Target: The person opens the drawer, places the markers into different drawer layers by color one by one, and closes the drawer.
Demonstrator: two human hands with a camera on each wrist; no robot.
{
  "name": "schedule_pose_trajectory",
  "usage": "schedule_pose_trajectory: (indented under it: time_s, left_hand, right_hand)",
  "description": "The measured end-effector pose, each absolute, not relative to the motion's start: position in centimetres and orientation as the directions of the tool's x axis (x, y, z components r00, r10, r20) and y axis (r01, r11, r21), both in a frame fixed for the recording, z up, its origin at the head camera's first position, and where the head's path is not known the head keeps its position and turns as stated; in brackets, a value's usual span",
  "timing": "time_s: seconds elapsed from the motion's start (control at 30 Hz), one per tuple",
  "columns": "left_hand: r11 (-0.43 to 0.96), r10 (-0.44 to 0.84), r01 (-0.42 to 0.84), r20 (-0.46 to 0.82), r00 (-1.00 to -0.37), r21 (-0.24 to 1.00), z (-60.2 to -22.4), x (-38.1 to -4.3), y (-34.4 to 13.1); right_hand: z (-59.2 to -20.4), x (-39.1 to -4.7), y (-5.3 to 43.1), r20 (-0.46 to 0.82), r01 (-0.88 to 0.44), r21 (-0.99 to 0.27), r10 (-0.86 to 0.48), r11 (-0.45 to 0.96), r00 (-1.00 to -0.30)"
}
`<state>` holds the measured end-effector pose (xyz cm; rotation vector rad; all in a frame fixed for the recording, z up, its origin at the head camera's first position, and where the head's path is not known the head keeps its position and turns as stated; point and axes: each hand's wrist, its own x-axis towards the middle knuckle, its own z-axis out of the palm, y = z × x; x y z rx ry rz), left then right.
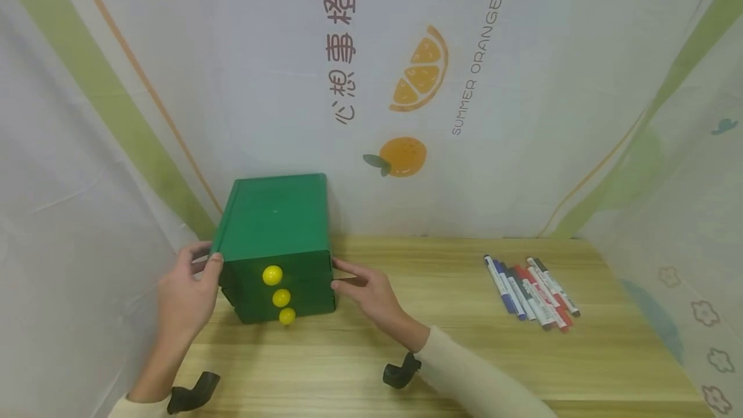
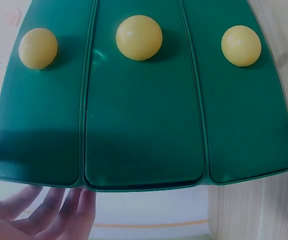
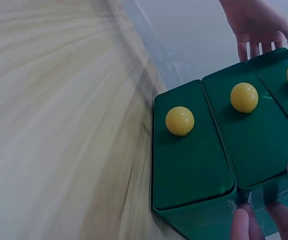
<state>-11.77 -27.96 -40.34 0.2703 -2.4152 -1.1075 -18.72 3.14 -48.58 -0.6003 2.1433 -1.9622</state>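
Note:
A green drawer box (image 1: 273, 218) stands on the wooden table at the left, against the back wall. Its front has three stacked drawers, each with a round yellow knob (image 1: 272, 275), and all three look closed. My left hand (image 1: 188, 292) holds the box's left side, thumb at the upper front corner and fingers along the side. On the right side, my right hand (image 1: 371, 292) grips near the front edge with thumb and fingers. In the right wrist view, fingertips (image 3: 284, 220) touch the side wall. The inside of the drawers is hidden.
Several markers (image 1: 531, 292) with blue, black and red caps lie in a loose group at the table's right. White printed cloth (image 1: 278, 82) hangs behind and on both sides. Black curved pieces (image 1: 194, 392) show beside both wrists.

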Motion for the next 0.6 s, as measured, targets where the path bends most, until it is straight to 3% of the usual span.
schedule_pose_trajectory:
  time_s: [0.6]
  left_hand:
    - [0.658,-0.182,0.228,0.446,-0.877,0.718,-40.5,-12.8,-24.1]
  right_hand:
    - [-48.6,-18.8,8.3,0.125,-0.161,-0.984,-0.345,0.076,-0.93]
